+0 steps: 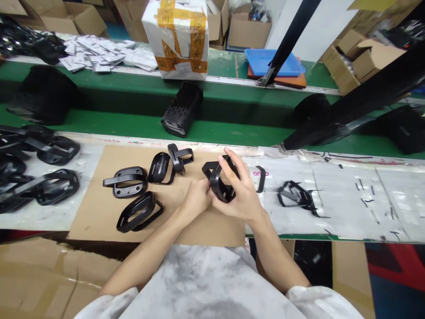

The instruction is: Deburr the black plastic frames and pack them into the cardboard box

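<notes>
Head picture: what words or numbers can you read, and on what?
Pink letters on the white bench cover: maybe "onvo", but blurred.
Writing on the white box's orange tape: too blurred.
Pink marks on the bench's edge: too blurred.
White marks on a dark thing, top right: too blurred.

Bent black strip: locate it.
Head view, right of centre: the black strip lies on the white surface between the right hand and the tangled black pieces.

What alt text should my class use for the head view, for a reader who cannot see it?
A person's right hand holds a black part above cardboard on a workbench, the left hand close against it. Four more parts rest on the cardboard to the left; a taped white box stands beyond.
</notes>
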Available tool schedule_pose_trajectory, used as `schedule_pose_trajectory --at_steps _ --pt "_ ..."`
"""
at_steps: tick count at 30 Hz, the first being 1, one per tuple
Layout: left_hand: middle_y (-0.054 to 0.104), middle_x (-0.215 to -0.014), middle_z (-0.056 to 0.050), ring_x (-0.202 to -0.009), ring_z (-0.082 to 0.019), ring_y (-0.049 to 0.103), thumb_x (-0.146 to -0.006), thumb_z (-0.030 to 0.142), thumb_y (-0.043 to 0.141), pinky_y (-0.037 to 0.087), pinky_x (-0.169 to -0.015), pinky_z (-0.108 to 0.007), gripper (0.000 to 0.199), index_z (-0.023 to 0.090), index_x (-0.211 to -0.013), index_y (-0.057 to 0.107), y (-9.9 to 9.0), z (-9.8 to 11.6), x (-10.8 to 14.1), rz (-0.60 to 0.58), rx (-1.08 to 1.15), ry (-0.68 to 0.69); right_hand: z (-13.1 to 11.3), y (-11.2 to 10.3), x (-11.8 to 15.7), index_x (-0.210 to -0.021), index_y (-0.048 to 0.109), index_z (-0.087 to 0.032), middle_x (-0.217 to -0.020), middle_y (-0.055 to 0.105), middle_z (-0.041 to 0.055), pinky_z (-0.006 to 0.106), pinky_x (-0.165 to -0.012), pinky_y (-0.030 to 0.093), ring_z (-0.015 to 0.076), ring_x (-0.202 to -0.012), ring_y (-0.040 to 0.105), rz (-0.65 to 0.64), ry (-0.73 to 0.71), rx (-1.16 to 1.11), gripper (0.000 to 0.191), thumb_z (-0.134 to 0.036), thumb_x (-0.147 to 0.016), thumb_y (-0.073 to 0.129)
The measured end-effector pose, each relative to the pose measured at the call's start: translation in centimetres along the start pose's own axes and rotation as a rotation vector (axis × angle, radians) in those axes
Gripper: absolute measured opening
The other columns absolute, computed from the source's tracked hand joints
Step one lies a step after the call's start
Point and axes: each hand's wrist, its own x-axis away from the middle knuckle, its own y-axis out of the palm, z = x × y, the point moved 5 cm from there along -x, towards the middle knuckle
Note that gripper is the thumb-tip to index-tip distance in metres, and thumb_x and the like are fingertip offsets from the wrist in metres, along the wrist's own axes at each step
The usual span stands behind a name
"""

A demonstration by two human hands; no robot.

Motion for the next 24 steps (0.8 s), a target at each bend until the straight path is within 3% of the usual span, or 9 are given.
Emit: schedule_pose_trajectory --at_steps 4,7,9,11,13,17,19,24 --pt "0.075 -0.084 -0.007 -0.081 -0.025 0.069 -0.083 0.011 0.057 0.049 -0.075 -0.03 0.019 0.02 -0.085 0.074 -0.5 -0.1 -0.9 -0.05 0.044 0.063 -0.1 -0.2 -0.3 -0.163 0.031 -0.034 -0.172 0.022 0.0087 0.066 -0.124 0.029 0.0402 -0.157 0.026 -0.023 0.022 -0.016 0.09 -0.031 -0.083 0.073" --pt "0.071 -0.074 -0.007 -0.073 -0.024 0.066 -0.087 0.018 0.061 0.048 -0.072 -0.03 0.016 0.019 -0.074 0.07 -1.5 -1.1 -2.0 -0.051 -0.115 0.017 0.2 -1.0 1.1 -0.164 0.027 -0.032 -0.172 0.022 0.0109 0.064 -0.126 0.03 0.039 -0.159 0.023 -0.035 0.089 -0.089 0.095 -0.042 -0.085 0.078" --pt "0.066 -0.069 -0.008 -0.071 -0.024 0.064 -0.091 0.024 0.06 0.047 -0.074 -0.032 0.026 0.019 -0.066 0.064 -2.0 -1.9 -2.7 -0.018 -0.308 0.008 0.9 -1.7 3.5 -0.157 0.041 -0.031 -0.161 0.04 0.0125 0.058 -0.123 0.037 0.0346 -0.151 0.039 0.034 0.204 -0.119 0.074 -0.038 -0.091 0.073" --pt "0.065 -0.069 -0.009 -0.076 -0.026 0.063 -0.094 0.029 0.057 0.046 -0.079 -0.036 0.031 0.019 -0.066 0.061 -1.9 -2.6 -3.1 0.003 -0.497 0.042 2.0 -1.9 6.9 -0.136 0.062 -0.03 -0.138 0.059 0.0105 0.052 -0.116 0.046 0.0287 -0.134 0.057 0.112 0.35 -0.086 0.038 -0.029 -0.097 0.063" --pt "0.066 -0.074 -0.01 -0.083 -0.028 0.063 -0.095 0.029 0.057 0.046 -0.084 -0.039 0.027 0.019 -0.071 0.063 -1.4 -3.0 -3.1 0.005 -0.627 0.094 3.0 -1.5 10.4 -0.124 0.068 -0.026 -0.129 0.06 0.0112 0.052 -0.111 0.05 0.0288 -0.126 0.06 0.125 0.477 0.004 0.027 -0.029 -0.098 0.061" --pt "0.068 -0.084 -0.011 -0.093 -0.03 0.062 -0.092 0.028 0.059 0.045 -0.089 -0.041 0.021 0.019 -0.074 0.064 -0.7 -3.5 -3.1 -0.006 -0.756 0.141 5.1 -0.6 14.3 -0.142 0.059 -0.023 -0.131 0.056 0.0151 0.06 -0.111 0.047 0.0342 -0.127 0.053 0.079 0.657 0.203 0.047 -0.034 -0.097 0.061" --pt "0.067 -0.085 -0.011 -0.095 -0.03 0.061 -0.093 0.03 0.059 0.044 -0.09 -0.042 0.024 0.019 -0.071 0.062 -0.8 -3.5 -3.1 -0.006 -0.799 0.14 6.0 -0.6 14.4 -0.146 0.056 -0.02 -0.131 0.057 0.0165 0.061 -0.11 0.047 0.0357 -0.126 0.053 0.052 0.703 0.225 0.052 -0.033 -0.095 0.059" --pt "0.067 -0.089 -0.013 -0.099 -0.031 0.061 -0.093 0.03 0.058 0.044 -0.091 -0.043 0.025 0.019 -0.072 0.064 -0.8 -3.5 -3.1 -0.027 -0.853 0.138 7.0 -1.7 13.5 -0.135 0.064 -0.019 -0.123 0.067 0.0149 0.054 -0.103 0.052 0.032 -0.116 0.062 0.042 0.737 0.099 0.041 -0.031 -0.098 0.052"
